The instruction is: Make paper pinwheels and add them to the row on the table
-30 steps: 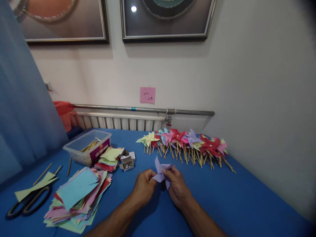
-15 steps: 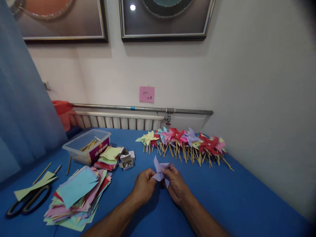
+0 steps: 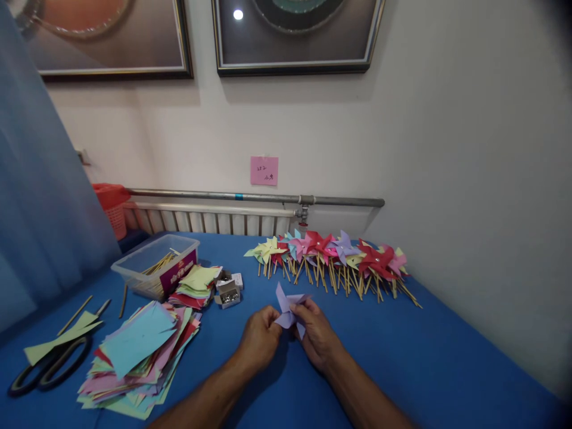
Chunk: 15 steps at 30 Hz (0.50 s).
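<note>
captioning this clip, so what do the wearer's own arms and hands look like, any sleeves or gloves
The ungloved left hand and ungloved right hand join bare, tapering forearms. No sleeve, watch, bracelet or cable shows on either wrist or forearm, and no clear marking stands out. Some fingers are hidden, so rings can't be ruled out.

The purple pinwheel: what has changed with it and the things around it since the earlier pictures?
Nothing visibly changed beyond a slight drift of the whole view. The left hand and right hand still hold the purple pinwheel; the stick-mounted pinwheels and large paper stack lie as they were.
</note>
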Each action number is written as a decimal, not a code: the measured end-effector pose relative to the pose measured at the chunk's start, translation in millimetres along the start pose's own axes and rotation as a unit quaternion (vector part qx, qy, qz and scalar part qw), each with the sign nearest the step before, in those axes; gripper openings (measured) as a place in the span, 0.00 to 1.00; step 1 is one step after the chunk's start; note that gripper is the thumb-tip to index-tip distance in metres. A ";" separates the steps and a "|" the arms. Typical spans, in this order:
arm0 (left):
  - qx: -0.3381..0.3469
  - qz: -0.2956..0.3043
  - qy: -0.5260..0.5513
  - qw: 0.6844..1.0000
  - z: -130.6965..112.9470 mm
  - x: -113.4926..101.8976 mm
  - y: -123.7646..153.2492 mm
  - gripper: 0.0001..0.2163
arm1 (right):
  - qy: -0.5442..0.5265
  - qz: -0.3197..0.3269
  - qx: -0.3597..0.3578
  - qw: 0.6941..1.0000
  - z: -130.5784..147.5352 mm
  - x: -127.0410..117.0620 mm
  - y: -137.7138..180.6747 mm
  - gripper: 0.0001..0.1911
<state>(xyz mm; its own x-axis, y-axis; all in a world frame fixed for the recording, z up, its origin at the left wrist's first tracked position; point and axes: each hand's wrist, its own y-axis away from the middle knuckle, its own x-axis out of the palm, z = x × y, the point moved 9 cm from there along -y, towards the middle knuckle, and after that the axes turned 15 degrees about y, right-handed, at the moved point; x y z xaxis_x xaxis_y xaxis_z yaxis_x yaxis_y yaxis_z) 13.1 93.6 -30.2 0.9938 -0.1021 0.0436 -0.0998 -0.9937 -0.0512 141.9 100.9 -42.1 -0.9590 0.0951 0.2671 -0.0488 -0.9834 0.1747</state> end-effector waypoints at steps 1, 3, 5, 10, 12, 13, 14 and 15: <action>-0.001 0.001 -0.004 1.000 0.8 -0.2 -0.2 0.05 | -0.001 0.001 0.000 1.000 0.3 0.4 0.0 0.15; -0.001 0.001 -0.012 1.000 1.8 -1.1 -0.5 0.05 | -0.004 0.002 0.001 1.000 0.5 1.1 -0.4 0.15; -0.001 -0.002 -0.020 1.000 2.6 -2.1 -0.8 0.05 | -0.007 0.001 0.002 1.000 0.3 1.3 -1.1 0.15; -0.002 0.000 -0.023 1.000 4.6 -1.9 -1.0 0.04 | -0.006 -0.001 0.003 1.000 0.8 1.6 -1.4 0.15; -0.001 -0.001 -0.020 1.000 4.4 -2.0 -0.7 0.05 | -0.007 -0.001 0.006 1.000 0.9 1.7 -0.9 0.16; 0.001 -0.001 -0.020 1.000 3.8 -1.8 -0.5 0.05 | -0.007 -0.002 0.007 1.000 1.0 1.7 -0.7 0.16; 0.003 -0.002 -0.020 1.000 3.1 -1.8 -0.3 0.05 | -0.007 -0.002 0.008 1.000 1.2 1.8 -0.5 0.16; 0.004 -0.003 -0.021 1.000 2.5 -1.8 -0.1 0.05 | -0.007 -0.001 0.008 1.000 1.3 1.9 -0.4 0.16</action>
<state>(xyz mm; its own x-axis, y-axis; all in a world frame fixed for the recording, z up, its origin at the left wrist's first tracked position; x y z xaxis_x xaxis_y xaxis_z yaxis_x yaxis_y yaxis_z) 11.5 94.0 -32.8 0.9955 -0.0948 0.0019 -0.0945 -0.9938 -0.0582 140.4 101.6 -40.4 -0.9547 0.1001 0.2802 -0.0466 -0.9804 0.1915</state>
